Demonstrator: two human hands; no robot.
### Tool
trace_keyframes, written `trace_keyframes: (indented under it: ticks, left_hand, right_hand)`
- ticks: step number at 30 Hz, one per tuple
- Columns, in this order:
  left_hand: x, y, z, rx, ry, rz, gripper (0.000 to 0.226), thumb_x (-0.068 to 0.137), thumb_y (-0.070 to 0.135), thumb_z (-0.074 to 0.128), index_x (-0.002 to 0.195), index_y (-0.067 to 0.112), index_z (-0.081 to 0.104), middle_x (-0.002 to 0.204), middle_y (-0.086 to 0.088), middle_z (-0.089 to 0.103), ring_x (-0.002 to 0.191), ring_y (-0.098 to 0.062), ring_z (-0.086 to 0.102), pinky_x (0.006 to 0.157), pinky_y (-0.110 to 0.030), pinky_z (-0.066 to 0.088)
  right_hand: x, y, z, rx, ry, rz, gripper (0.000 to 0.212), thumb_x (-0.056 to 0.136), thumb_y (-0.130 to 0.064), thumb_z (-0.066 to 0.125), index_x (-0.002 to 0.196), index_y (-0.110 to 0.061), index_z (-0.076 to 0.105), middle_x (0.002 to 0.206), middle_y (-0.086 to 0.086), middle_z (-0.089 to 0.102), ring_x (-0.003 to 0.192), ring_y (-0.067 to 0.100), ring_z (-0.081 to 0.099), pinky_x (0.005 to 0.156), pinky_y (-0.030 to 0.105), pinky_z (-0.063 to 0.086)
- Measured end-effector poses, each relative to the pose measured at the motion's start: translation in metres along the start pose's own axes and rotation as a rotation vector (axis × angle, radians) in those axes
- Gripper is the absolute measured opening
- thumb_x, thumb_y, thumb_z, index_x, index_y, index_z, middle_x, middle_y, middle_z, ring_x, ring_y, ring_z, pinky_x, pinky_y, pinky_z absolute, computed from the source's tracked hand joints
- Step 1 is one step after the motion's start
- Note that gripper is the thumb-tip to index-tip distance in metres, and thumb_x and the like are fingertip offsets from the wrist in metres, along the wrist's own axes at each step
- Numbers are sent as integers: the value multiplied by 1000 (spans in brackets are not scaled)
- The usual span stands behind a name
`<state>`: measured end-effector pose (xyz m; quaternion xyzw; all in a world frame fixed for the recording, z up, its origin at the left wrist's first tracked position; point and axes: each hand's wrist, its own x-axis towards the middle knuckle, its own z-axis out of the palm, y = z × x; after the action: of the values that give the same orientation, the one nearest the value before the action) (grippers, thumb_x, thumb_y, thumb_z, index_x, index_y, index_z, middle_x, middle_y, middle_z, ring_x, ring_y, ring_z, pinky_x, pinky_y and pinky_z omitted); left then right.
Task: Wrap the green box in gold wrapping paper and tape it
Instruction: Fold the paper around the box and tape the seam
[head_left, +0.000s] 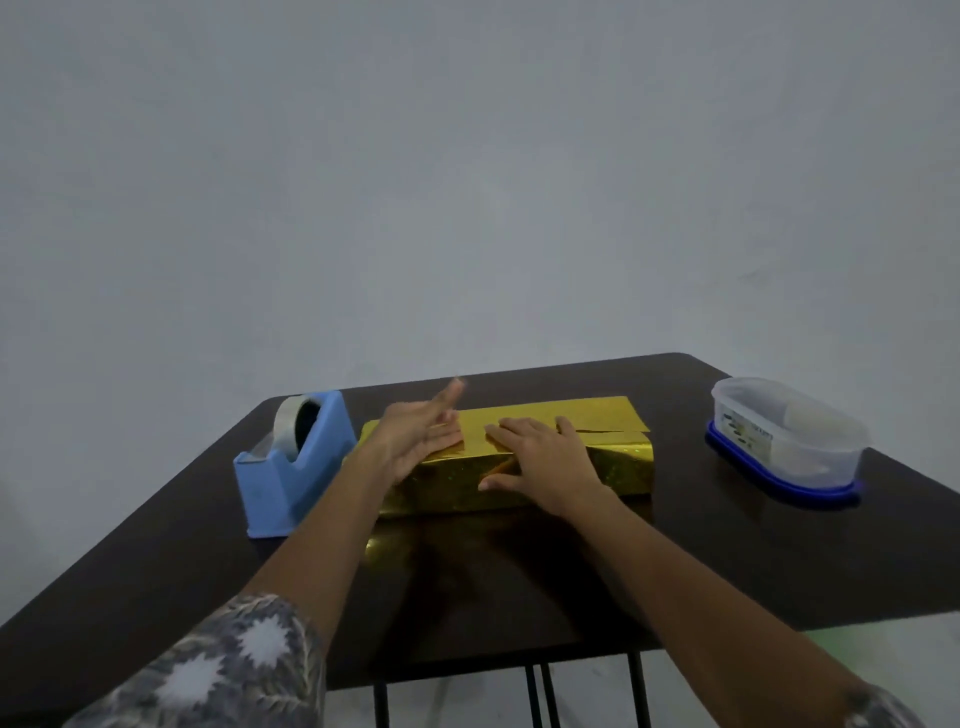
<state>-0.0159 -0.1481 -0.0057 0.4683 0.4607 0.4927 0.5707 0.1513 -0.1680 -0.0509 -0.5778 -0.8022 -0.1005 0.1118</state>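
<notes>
Sleeve: grey flower-patterned cloth sleeve on my left arm, nearest of all and well short of the work; no risk from it.
Table: dark brown glossy tabletop; I judge it slick, so a sideways push could send the parcel sliding.
Dispenser: blue plastic tape dispenser with its clear tape roll, just beside the parcel's left end. A one-handed pull could drag it or tear the strip crooked.
Right hand: my right hand lies flat, fingers straight, palm pressing the parcel's top, thumb down its near face, gripping nothing. It alone pins the overlap; if I lift it, the paper could spring open.
Left hand: my left hand is raised over the parcel's left part, fingers straight, blurred, holding nothing.
Paper: shiny gold wrapping paper folded round the green box, which is wholly hidden inside, mid-table. I can see no tape on it.
Seam: the paper's overlapping edge gapes a little, right of my pressing hand; I expect it would lift there first.
Tub: clear plastic tub sitting on a blue lid, well apart at the right; out of the way.
</notes>
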Motion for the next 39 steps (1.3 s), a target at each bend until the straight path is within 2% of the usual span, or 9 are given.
trace_keyframes:
  ticks: [5, 9, 13, 20, 27, 30, 34, 36, 39]
  left_hand:
    - [5, -4, 3, 104, 33, 21, 39, 75, 27, 75, 97, -2, 60, 109, -16, 62, 103, -20, 62, 93, -30, 51]
    - [9, -6, 3, 208, 35, 14, 47, 70, 30, 76, 100, -5, 65, 102, -14, 65, 96, -17, 64, 94, -29, 50]
    - [12, -2, 5, 460, 27, 13, 40, 68, 39, 78, 71, 3, 61, 78, -8, 63, 88, -16, 64, 99, -36, 48]
    - [21, 23, 32, 810, -87, 26, 52, 78, 40, 70, 106, -3, 63, 107, -8, 62, 104, -17, 55, 83, -30, 50]
    - [32, 26, 50, 1049, -166, -147, 58, 78, 43, 69, 118, 2, 59, 131, -12, 55, 126, -25, 44, 92, -32, 42]
    - [34, 29, 54, 1119, -188, -219, 53, 78, 44, 69, 113, 6, 59, 125, -8, 56, 121, -22, 45, 85, -30, 41]
    - [40, 32, 57, 1166, -186, -278, 38, 76, 45, 72, 88, 13, 58, 95, 0, 56, 99, -16, 48, 74, -27, 41]
    - [43, 32, 59, 1195, -190, -306, 37, 74, 46, 72, 86, 14, 58, 91, 0, 55, 92, -14, 47, 68, -25, 40]
    - [46, 31, 62, 1246, -195, -339, 39, 72, 47, 74, 87, 15, 58, 91, 1, 55, 94, -15, 46, 64, -25, 39]
  right_hand:
    - [-13, 11, -2, -77, 79, -3, 76, 85, -71, 29, 147, -29, 25, 154, -6, 27, 144, 16, 19, 117, 48, 2]
    - [-31, 37, -7, -91, 95, 25, 69, 88, -67, 31, 147, -32, 25, 155, -6, 27, 145, 17, 17, 116, 49, -4]
    - [-36, 39, -1, -34, 152, 39, 65, 89, -63, 36, 145, -31, 32, 153, -5, 31, 145, 18, 19, 114, 50, -9]
    - [-35, 40, 7, 38, 159, 62, 65, 89, -62, 36, 145, -31, 30, 154, -6, 27, 145, 16, 17, 115, 49, -8]
    - [-33, 41, 10, 60, 168, 74, 64, 88, -62, 38, 145, -33, 31, 154, -7, 29, 145, 14, 17, 116, 48, -4]
    - [-33, 42, 13, 55, 187, 70, 64, 88, -62, 38, 145, -33, 31, 153, -7, 30, 144, 14, 18, 116, 48, -2]
    - [-34, 42, 15, 66, 207, 64, 64, 88, -62, 40, 144, -32, 33, 152, -6, 32, 144, 16, 21, 116, 49, -2]
    - [-33, 42, 15, 60, 207, 65, 65, 88, -62, 39, 144, -32, 32, 152, -6, 32, 144, 15, 21, 116, 49, -2]
    - [-33, 41, 16, 58, 207, 67, 65, 88, -63, 39, 144, -32, 32, 153, -7, 31, 144, 15, 20, 116, 49, -2]
